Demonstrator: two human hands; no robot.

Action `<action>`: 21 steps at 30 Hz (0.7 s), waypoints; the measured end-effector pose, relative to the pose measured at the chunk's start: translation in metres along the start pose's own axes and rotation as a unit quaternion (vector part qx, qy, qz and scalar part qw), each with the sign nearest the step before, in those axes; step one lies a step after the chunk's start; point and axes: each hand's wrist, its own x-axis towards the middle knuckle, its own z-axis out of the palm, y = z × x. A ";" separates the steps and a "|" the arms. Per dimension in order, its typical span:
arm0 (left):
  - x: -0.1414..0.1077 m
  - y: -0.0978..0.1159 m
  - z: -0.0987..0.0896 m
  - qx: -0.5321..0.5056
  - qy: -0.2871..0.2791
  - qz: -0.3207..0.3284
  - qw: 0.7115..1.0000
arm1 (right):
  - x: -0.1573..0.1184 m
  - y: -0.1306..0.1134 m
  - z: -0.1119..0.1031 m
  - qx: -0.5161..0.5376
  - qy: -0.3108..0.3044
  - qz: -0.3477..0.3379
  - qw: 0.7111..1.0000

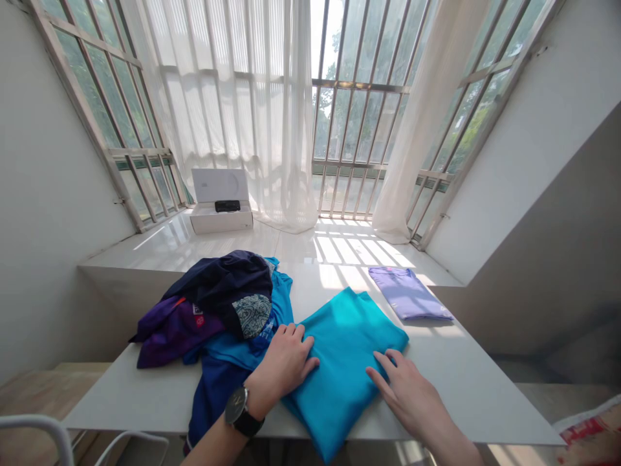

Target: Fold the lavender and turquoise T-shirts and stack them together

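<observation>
My left hand (284,362), with a black wristwatch (239,411) on its wrist, lies flat on the left edge of a folded turquoise garment (342,366). My right hand (402,388) rests beside that garment's right edge, fingertips on the cloth and fingers spread. To the left lies a heap of clothes: a navy garment with paisley lining (220,291), a purple garment (174,330) and a bright blue shirt (228,366). A folded lilac shirt (408,294) lies farther along the white table (466,369).
A white box (220,217) with a raised lid holds a black object on the white ledge beyond the table. Barred windows and sheer curtains stand behind it. A white chair back (33,433) is at lower left, and a red-and-white bag (589,433) at lower right.
</observation>
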 end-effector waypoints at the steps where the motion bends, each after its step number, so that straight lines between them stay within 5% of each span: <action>1: -0.005 0.005 0.000 0.002 -0.002 -0.010 1.000 | 0.013 0.004 0.002 0.007 0.000 -0.007 1.000; 5: -0.003 0.013 0.010 0.008 0.002 -0.011 1.000 | 0.072 0.001 0.007 0.018 -0.009 -0.047 0.999; 12: 0.050 -0.007 0.022 0.000 -0.002 0.152 0.988 | 0.162 -0.011 0.015 0.070 0.003 -0.128 0.989; 17: 0.071 -0.028 0.029 -0.044 0.018 0.179 0.983 | 0.189 0.001 0.030 0.182 0.110 -0.112 0.971; 21: 0.068 -0.038 0.037 -0.090 0.039 0.177 0.979 | 0.186 0.000 0.016 0.252 0.184 -0.080 0.947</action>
